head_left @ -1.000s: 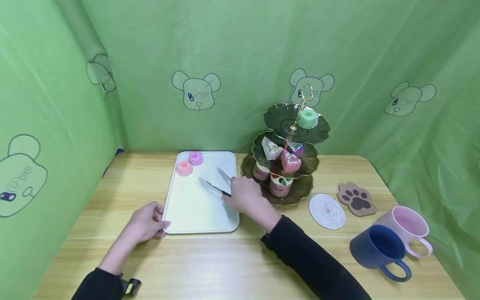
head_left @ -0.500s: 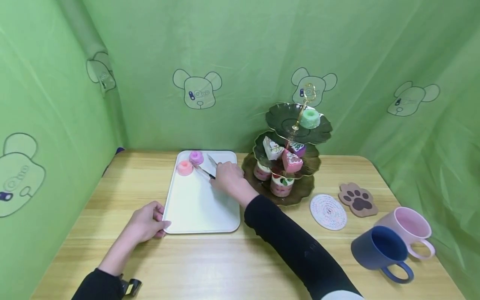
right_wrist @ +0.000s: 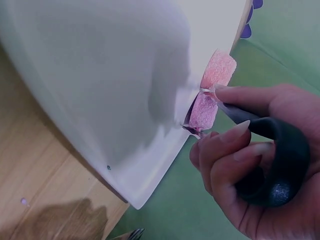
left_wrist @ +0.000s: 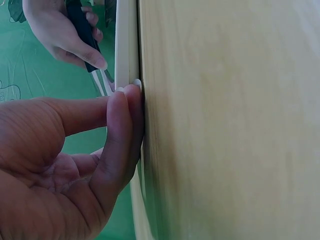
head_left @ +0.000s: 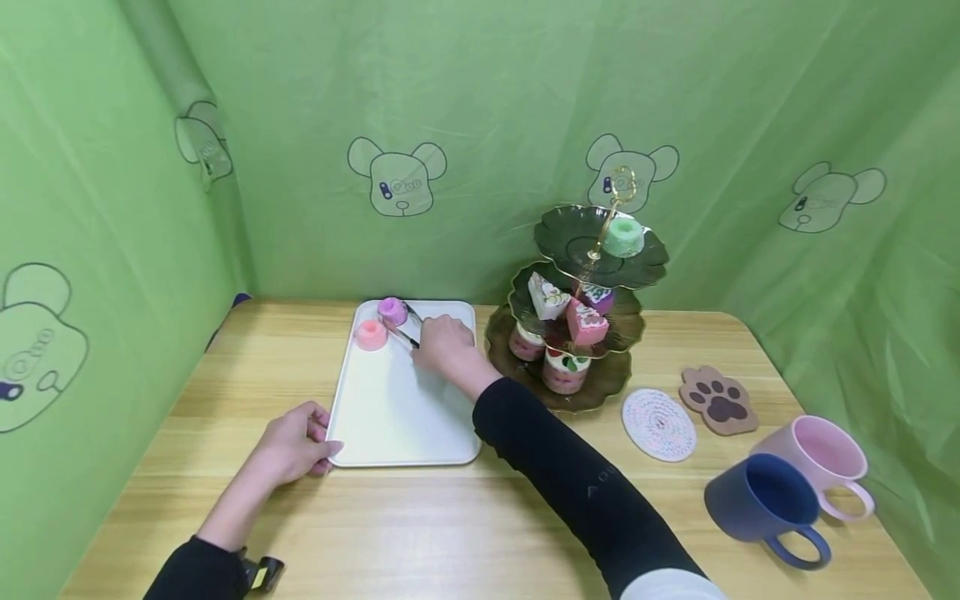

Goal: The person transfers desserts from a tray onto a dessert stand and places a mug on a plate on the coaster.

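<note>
Tongs [right_wrist: 289,146] are gripped by the palm-down right hand [head_left: 447,343]; left hand [head_left: 295,444] pinches the tray [head_left: 397,408].

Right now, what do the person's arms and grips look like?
Black fabric left sleeve; matching right sleeve with small grey lettering, white piece farther up. Small black device with yellow patch by left sleeve. Left grip and right grip: ungloved.

We see the head view evenly bright, with pale glare on the tabletop [head_left: 431,542] at lower centre. Both wrist views look dimmer; in the right one, a soft shadow crosses the white tray [right_wrist: 100,75] at centre.
</note>
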Motion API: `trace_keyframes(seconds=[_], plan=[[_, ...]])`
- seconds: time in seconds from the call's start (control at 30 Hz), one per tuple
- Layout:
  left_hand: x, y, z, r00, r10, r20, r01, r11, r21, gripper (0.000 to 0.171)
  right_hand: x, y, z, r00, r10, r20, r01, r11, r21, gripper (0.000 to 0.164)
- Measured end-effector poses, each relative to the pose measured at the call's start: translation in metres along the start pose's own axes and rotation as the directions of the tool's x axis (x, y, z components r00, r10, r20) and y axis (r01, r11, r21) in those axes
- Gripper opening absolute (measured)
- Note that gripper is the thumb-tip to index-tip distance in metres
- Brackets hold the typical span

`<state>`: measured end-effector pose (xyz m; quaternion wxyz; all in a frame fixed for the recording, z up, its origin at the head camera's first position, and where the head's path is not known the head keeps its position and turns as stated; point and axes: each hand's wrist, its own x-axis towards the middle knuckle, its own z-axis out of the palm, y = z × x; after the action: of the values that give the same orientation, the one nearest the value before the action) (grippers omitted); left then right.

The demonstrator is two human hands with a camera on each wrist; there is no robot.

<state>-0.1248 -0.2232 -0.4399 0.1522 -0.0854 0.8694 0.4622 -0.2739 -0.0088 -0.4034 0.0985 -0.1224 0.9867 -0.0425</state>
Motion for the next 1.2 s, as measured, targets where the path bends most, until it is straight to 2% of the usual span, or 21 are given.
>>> trace_keyframes(seconds=[0.37, 0.7, 0.87, 1.0, 1.2], plan=[[0.001, 0.005, 0.002, 1.0, -0.003, 0.016, 0.003, 1.0, -0.007, 0.035, -0.002, 0.009, 0.006, 0.999, -0.005, -0.041, 0.005, 1.0, -0.007, 0.041], [0.002, 0.004, 0.003, 1.0, -0.004, 0.026, 0.004, 1.0, -0.006, 0.035, -0.018, 0.026, 0.0, 1.0, -0.021, -0.012, 0.021, 1.0, -0.006, 0.042], [0.003, 0.002, 0.002, 1.0, -0.004, 0.024, 0.004, 1.0, -0.001, 0.034, -0.037, 0.04, -0.01, 0.999, -0.042, 0.0, 0.042, 0.999, -0.005, 0.045], [0.003, 0.001, 0.001, 1.0, 0.003, 0.03, -0.003, 1.0, -0.004, 0.035, -0.059, 0.053, -0.021, 0.996, -0.088, -0.028, 0.087, 0.996, -0.014, 0.049], [0.003, 0.001, -0.001, 0.999, -0.002, 0.035, 0.001, 1.0, 0.012, 0.035, -0.104, 0.068, -0.056, 0.988, -0.135, -0.069, 0.137, 0.99, 0.019, 0.051]])
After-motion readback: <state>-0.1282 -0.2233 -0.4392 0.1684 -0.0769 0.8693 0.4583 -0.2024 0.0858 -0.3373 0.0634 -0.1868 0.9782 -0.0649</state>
